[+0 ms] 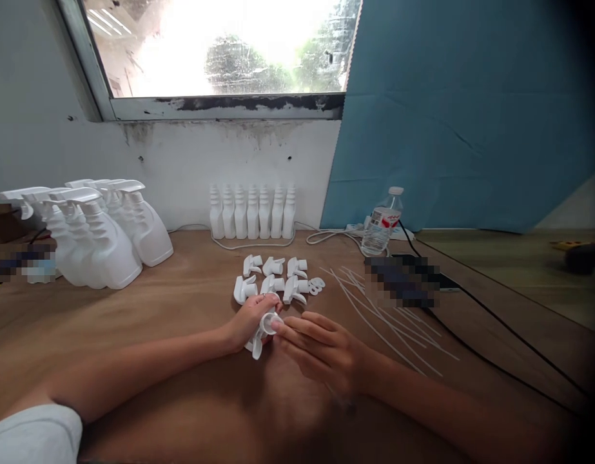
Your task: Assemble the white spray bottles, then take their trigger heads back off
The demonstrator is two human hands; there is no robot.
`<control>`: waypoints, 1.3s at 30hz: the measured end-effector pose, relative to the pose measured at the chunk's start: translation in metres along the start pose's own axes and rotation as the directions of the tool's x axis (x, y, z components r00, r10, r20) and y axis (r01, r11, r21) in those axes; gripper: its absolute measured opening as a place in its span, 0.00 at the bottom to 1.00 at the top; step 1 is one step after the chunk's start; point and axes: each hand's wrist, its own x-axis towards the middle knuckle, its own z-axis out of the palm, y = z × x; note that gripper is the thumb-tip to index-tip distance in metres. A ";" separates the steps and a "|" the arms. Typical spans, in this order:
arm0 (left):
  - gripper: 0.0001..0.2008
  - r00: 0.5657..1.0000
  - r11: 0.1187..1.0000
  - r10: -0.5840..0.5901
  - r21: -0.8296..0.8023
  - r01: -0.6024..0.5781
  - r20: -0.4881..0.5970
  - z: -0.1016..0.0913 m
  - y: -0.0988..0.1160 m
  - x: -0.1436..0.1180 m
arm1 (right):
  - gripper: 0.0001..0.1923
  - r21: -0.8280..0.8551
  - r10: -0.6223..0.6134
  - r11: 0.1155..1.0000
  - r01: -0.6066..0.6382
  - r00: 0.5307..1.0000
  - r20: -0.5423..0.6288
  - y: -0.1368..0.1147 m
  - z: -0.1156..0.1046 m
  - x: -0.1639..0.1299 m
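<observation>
My left hand [249,322] is closed around a white trigger spray head [257,345], its round collar opening turned up toward me. At that collar, the thumb and fingers of my right hand [321,348] are pinched together; whatever lies between them is too small or hidden to make out. Just beyond my hands lie several more white trigger spray heads [296,289] in two rows. Beside them is a small pile of flat white rings [316,285]. Several thin white tubes [384,316] are spread over the table to the right.
Assembled white spray bottles [108,251] stand in a group at the left. A row of white bottles without heads [253,212] lines the wall. On the right are a water bottle [381,222], a blurred dark object [403,280] and black cables [495,309] crossing the table [195,399].
</observation>
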 end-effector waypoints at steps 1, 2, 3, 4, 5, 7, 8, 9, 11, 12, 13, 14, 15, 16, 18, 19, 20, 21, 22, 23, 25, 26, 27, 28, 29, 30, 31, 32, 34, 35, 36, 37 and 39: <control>0.20 1.000 1.000 0.001 -0.003 -0.001 -0.011 0.000 -0.001 0.000 | 0.18 0.028 0.028 0.999 -0.028 0.999 -0.024 0.002 -0.001 0.000; 0.21 1.000 1.000 0.001 -0.004 -0.001 -0.019 0.000 -0.001 0.000 | 0.19 0.060 0.064 0.996 -0.061 0.997 -0.049 0.004 -0.003 -0.001; 0.21 1.000 1.000 0.003 0.000 -0.003 -0.023 -0.001 -0.002 0.000 | 0.20 0.093 0.105 0.991 -0.098 0.992 -0.069 0.006 -0.003 -0.001; 0.22 1.000 1.000 0.008 0.004 -0.008 -0.018 -0.001 -0.003 0.000 | 0.21 0.123 0.143 0.984 -0.132 0.986 -0.085 0.009 -0.004 -0.002; 0.22 1.000 1.000 0.017 0.004 -0.017 -0.008 -0.001 -0.003 0.001 | 0.22 0.149 0.183 0.975 -0.167 0.978 -0.097 0.012 -0.003 -0.004; 0.22 0.999 0.999 0.046 -0.011 -0.046 0.015 -0.002 -0.004 0.001 | 0.22 0.188 0.262 0.953 -0.238 0.959 -0.111 0.020 -0.001 -0.008; 0.22 0.998 0.998 0.063 -0.024 -0.063 0.028 -0.002 -0.003 0.000 | 0.21 0.206 0.303 0.939 -0.275 0.946 -0.118 0.024 0.001 -0.012; 0.21 0.996 0.996 0.080 -0.035 -0.079 0.042 -0.002 -0.003 0.000 | 0.20 0.229 0.347 0.921 -0.314 0.930 -0.120 0.029 0.003 -0.016; 0.20 0.991 0.995 0.099 -0.026 -0.097 0.089 -0.001 -0.001 -0.002 | 0.17 0.287 0.449 0.868 -0.406 0.887 -0.104 0.039 0.007 -0.025; 0.20 0.987 0.995 0.103 -0.004 -0.103 0.121 -0.001 0.000 -0.004 | 0.16 0.314 0.508 0.830 -0.461 0.857 -0.083 0.044 0.009 -0.030; 0.20 0.982 0.994 0.105 0.026 -0.110 0.155 -0.001 0.001 -0.006 | 0.15 0.334 0.570 0.784 -0.523 0.820 -0.055 0.048 0.011 -0.034; 0.20 0.977 0.991 0.107 0.062 -0.120 0.183 0.000 0.002 -0.008 | 0.14 0.346 0.633 0.732 -0.587 0.774 -0.026 0.053 0.012 -0.038; 0.20 0.972 0.985 0.111 0.105 -0.135 0.206 0.000 0.003 -0.010 | 0.13 0.353 0.694 0.675 -0.648 0.720 -0.004 0.057 0.013 -0.042; 0.20 0.967 0.975 0.121 0.157 -0.158 0.222 0.000 0.004 -0.012 | 0.12 0.362 0.754 0.606 -0.708 0.656 0.021 0.060 0.014 -0.044; 0.22 0.957 0.925 0.177 0.292 -0.241 0.229 0.001 0.006 -0.016 | 0.13 0.379 0.847 0.462 -0.802 0.525 0.078 0.066 0.014 -0.048; 0.22 0.947 0.879 0.218 0.374 -0.295 0.234 0.001 0.007 -0.018 | 0.14 0.387 0.875 0.402 -0.830 0.473 0.105 0.069 0.014 -0.049; 0.22 0.934 0.822 0.260 0.452 -0.347 0.246 0.002 0.007 -0.019 | 0.15 0.392 0.891 0.359 -0.847 0.436 0.127 0.071 0.014 -0.049; 0.22 0.919 0.761 0.294 0.517 -0.391 0.262 0.002 0.007 -0.021 | 0.16 0.395 0.899 0.336 -0.855 0.416 0.138 0.073 0.014 -0.050; 0.22 0.906 0.707 0.317 0.566 -0.424 0.282 0.003 0.007 -0.022 | 0.17 0.398 0.903 0.324 -0.858 0.406 0.142 0.075 0.014 -0.051; 0.22 0.895 0.666 0.326 0.599 -0.445 0.303 0.004 0.006 -0.022 | 0.18 0.405 0.906 0.311 -0.860 0.398 0.147 0.077 0.014 -0.052; 0.23 0.880 0.612 0.337 0.632 -0.476 0.336 0.004 0.002 -0.024 | 0.17 0.434 0.922 0.252 -0.865 0.351 0.165 0.079 0.015 -0.053; 0.24 0.873 0.594 0.346 0.639 -0.488 0.345 0.004 0.000 -0.024 | 0.17 0.452 0.929 0.214 -0.866 0.323 0.179 0.080 0.016 -0.053; 0.24 0.867 0.580 0.356 0.645 -0.497 0.348 0.003 -0.002 -0.024 | 0.17 0.467 0.935 0.178 -0.866 0.296 0.193 0.080 0.016 -0.054; 0.24 0.864 0.570 0.366 0.651 -0.501 0.345 0.002 -0.003 -0.023 | 0.17 0.476 0.939 0.150 -0.866 0.275 0.205 0.080 0.016 -0.054; 0.23 0.865 0.567 0.375 0.656 -0.498 0.332 0.000 -0.002 -0.022 | 0.17 0.480 0.941 0.134 -0.867 0.264 0.213 0.080 0.017 -0.053; 0.21 0.870 0.567 0.386 0.664 -0.487 0.308 -0.003 0.000 -0.020 | 0.17 0.483 0.941 0.125 -0.867 0.257 0.218 0.080 0.017 -0.053; 0.19 0.874 0.569 0.405 0.674 -0.472 0.269 -0.007 0.004 -0.016 | 0.17 0.486 0.941 0.121 -0.865 0.255 0.221 0.079 0.017 -0.053; 0.17 0.874 0.570 0.433 0.685 -0.454 0.220 -0.012 0.010 -0.011 | 0.17 0.490 0.942 0.118 -0.863 0.254 0.221 0.079 0.018 -0.053; 0.18 0.857 0.563 0.505 0.715 -0.414 0.099 -0.030 0.026 0.003 | 0.16 0.502 0.940 0.118 -0.857 0.259 0.222 0.078 0.019 -0.053; 0.19 0.846 0.555 0.532 0.736 -0.387 0.043 -0.042 0.034 0.012 | 0.16 0.507 0.939 0.120 -0.854 0.264 0.221 0.078 0.019 -0.053; 0.19 0.833 0.548 0.552 0.761 -0.348 -0.016 -0.056 0.042 0.021 | 0.16 0.507 0.937 0.124 -0.853 0.268 0.222 0.078 0.019 -0.053; 0.20 0.821 0.552 0.565 0.776 -0.304 -0.080 -0.071 0.049 0.031 | 0.16 0.504 0.936 0.127 -0.854 0.271 0.223 0.077 0.020 -0.053; 0.23 0.817 0.593 0.538 0.782 -0.192 -0.207 -0.105 0.055 0.047 | 0.16 0.499 0.935 0.129 -0.857 0.273 0.226 0.077 0.020 -0.053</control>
